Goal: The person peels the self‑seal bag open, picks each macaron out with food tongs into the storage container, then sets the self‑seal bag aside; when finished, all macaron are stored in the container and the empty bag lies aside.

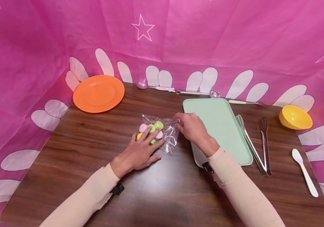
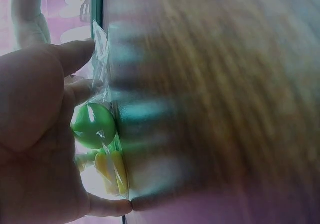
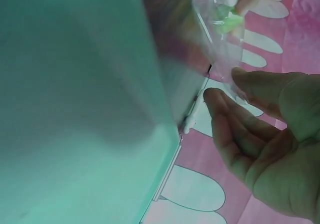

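Note:
A clear plastic bag point(image 1: 171, 138) lies on the wooden table with several round green, pink and yellow pieces point(image 1: 159, 125) inside, shaped like small macarons. My left hand point(image 1: 141, 153) rests over the filled end with its fingers spread. In the left wrist view, a green piece point(image 2: 94, 126) and a yellow one point(image 2: 112, 172) show through the film beside the palm. At the bag's upper right corner, my right hand point(image 1: 191, 127) pinches the film between thumb and fingers. The right wrist view shows the bag point(image 3: 227, 48) stretching away from those fingertips.
An orange plate point(image 1: 98, 94) stands at the back left. Under the right forearm lies a pale green tray point(image 1: 218, 126), with metal tongs point(image 1: 252, 148) beside it. Spoon-like utensils point(image 1: 190, 93) line the back edge. At the right are a yellow bowl point(image 1: 295, 117) and a white spoon point(image 1: 305, 173).

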Motion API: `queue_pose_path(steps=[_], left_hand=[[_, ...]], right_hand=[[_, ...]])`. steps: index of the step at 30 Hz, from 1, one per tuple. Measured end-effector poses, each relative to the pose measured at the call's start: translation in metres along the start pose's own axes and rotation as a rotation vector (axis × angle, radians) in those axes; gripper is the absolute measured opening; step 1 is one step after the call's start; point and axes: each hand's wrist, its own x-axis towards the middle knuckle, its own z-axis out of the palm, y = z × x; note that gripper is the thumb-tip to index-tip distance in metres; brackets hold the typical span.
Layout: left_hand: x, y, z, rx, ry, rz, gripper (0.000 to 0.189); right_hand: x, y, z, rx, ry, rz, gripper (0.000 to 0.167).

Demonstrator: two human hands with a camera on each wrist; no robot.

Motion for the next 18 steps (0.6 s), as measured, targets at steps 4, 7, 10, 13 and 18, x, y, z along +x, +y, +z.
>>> queue_pose_path(steps=[4,7,10,13,18], left_hand=[[0.0,-0.001,-0.001,0.001,-0.01,-0.006,0.062],[0.002,-0.001,-0.002,0.005,-0.012,-0.009,0.063],[0.003,-0.001,-0.002,0.01,-0.009,-0.017,0.062],[0.004,0.002,-0.002,0.007,-0.004,-0.034,0.061],[0.004,0.008,-0.001,0.043,0.02,-0.081,0.059]], right_hand=[[0.0,0.003,0.0,-0.001,0.026,-0.028,0.018],[-0.001,0.006,-0.002,0.006,0.044,-0.041,0.016],[-0.001,0.006,-0.001,-0.001,0.08,-0.04,0.015],[-0.008,0.0,0.003,-0.009,0.114,-0.023,0.01],[-0.039,-0.023,0.019,-0.033,0.097,-0.076,0.018]])
